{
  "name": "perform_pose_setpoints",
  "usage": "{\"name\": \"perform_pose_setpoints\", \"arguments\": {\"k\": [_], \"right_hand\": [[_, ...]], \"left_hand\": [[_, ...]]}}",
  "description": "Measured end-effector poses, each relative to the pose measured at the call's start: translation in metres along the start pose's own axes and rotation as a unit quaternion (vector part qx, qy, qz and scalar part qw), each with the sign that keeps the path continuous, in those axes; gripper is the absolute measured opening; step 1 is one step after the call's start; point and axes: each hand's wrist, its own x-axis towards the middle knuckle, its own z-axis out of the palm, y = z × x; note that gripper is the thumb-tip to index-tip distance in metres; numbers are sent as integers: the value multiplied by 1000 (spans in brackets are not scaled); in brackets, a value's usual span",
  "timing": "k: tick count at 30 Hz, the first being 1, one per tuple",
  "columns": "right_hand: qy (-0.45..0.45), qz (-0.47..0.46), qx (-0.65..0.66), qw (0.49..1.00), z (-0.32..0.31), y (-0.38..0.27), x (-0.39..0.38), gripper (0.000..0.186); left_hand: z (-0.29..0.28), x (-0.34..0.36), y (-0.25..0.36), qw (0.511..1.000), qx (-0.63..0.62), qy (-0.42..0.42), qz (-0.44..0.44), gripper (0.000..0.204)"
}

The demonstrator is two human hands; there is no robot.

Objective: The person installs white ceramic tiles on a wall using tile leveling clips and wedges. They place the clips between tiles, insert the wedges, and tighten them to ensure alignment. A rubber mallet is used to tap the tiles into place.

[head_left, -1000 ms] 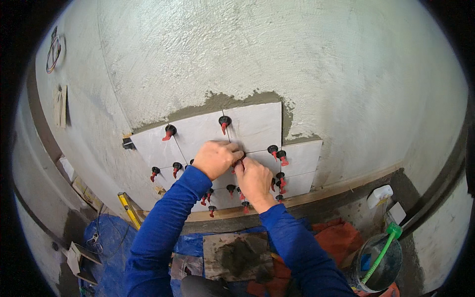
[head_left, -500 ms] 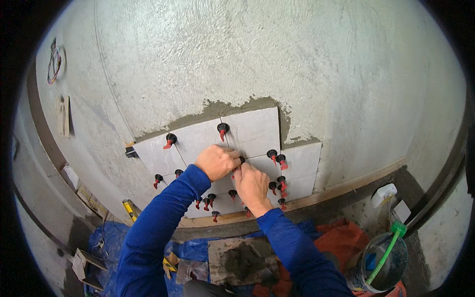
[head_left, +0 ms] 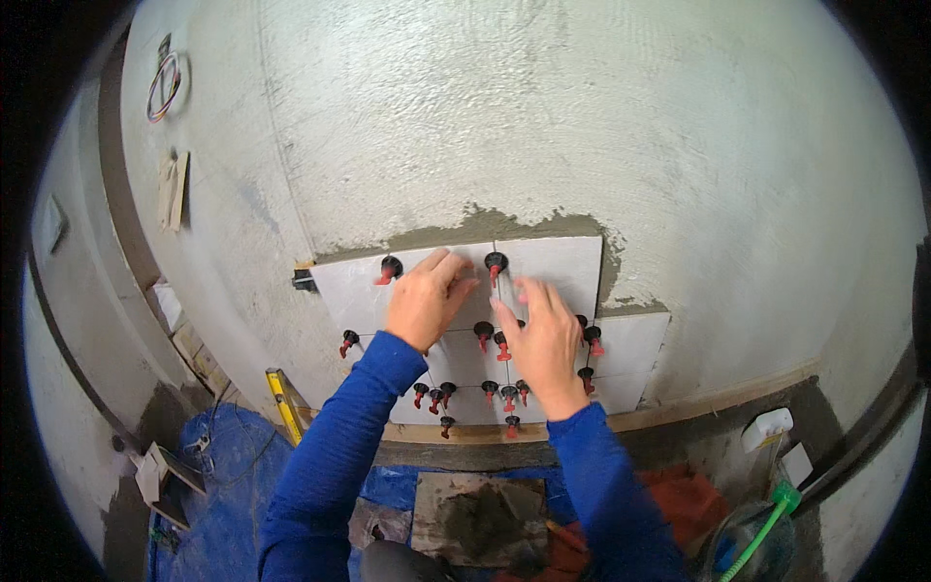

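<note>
White wall tiles [head_left: 562, 281] are set in grey mortar, with black-and-red tile levelling clips along their joints. Both my hands are raised before the upper row, one on each side of a levelling clip [head_left: 496, 265] at the top joint. My left hand [head_left: 419, 303] has bent fingers, with thumb and fingertips apart and nothing seen between them. Slightly blurred, my right hand [head_left: 545, 344] is open, its thumb away from its fingers. Another clip [head_left: 390, 269] sits just left of my left hand. Below, more clips [head_left: 483, 336] show between my wrists; my hands hide some.
A yellow spirit level [head_left: 284, 405] leans at the lower left by a blue sheet [head_left: 233, 485]. Below me lies a board [head_left: 465, 563] with mortar on it. At the lower right, a bucket [head_left: 766, 533] holds a green-handled brush. Wires [head_left: 163, 87] protrude from the wall.
My hands have come off a clip at the middle joint and moved up and apart toward the top clip. The view has shifted, so the wall appears further right.
</note>
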Motion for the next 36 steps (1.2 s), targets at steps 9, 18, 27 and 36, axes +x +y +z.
{"name": "perform_pose_setpoints", "arguments": {"k": [9,18,27,36], "right_hand": [[12,-24,20,999,15,-7,32,30],[-40,-59,-75,995,19,-10,30,26],[-82,-40,-64,994,13,-12,36,27],[-41,-26,-49,998,-13,-9,45,50]], "left_hand": [[13,16,-1,998,-46,38,26,43],[12,20,-10,991,12,36,125,39],[5,31,-8,997,1,8,75,52],[8,34,-13,993,53,-7,108,44]]}}
